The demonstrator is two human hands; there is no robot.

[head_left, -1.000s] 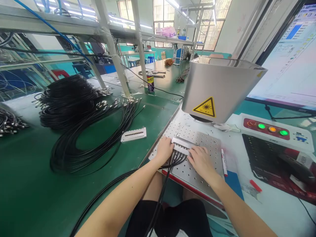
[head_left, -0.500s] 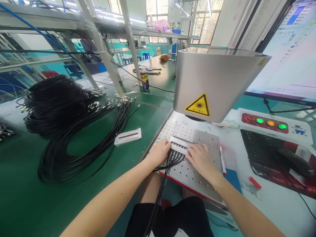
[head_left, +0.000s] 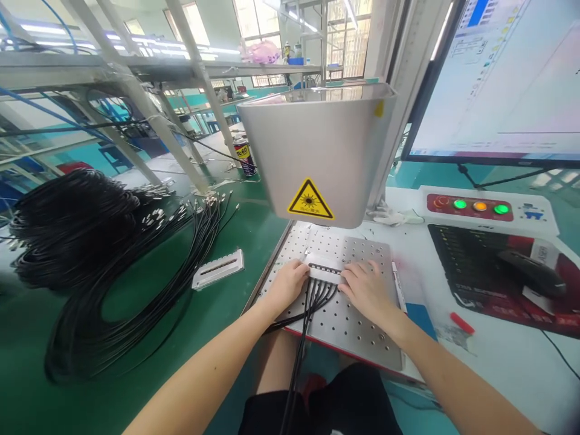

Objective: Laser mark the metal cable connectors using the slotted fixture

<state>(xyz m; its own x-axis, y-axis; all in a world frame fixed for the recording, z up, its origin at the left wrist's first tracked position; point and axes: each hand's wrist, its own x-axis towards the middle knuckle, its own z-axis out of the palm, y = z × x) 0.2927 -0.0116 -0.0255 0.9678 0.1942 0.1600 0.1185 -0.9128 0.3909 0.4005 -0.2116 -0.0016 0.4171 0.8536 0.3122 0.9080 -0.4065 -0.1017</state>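
Observation:
A pale metal fixture (head_left: 325, 275) lies on the perforated metal plate (head_left: 357, 326), with a row of small connectors in its slot. Several black cables (head_left: 304, 326) run from its near side down over the plate's edge. My left hand (head_left: 290, 284) grips the fixture's left end, fingers closed. At the right end my right hand (head_left: 366, 290) holds it with bent fingers. Above the plate hangs a grey machine head (head_left: 317, 151) with a yellow laser warning triangle. A second slotted fixture (head_left: 218, 269) rests on the green table, touched by neither hand.
On the left, a big coil of black cables (head_left: 77, 223) lies on the green table (head_left: 149, 362). A spray can (head_left: 244, 158) stands by the shelf post. At right are a button panel (head_left: 492, 208), a mouse (head_left: 532, 273), a marker (head_left: 399, 285) and a monitor (head_left: 502, 90).
The head view has turned right, so the surroundings sit further left in the picture. Both hands remain at the fixture's ends, and the fixture now lies nearly level across the view.

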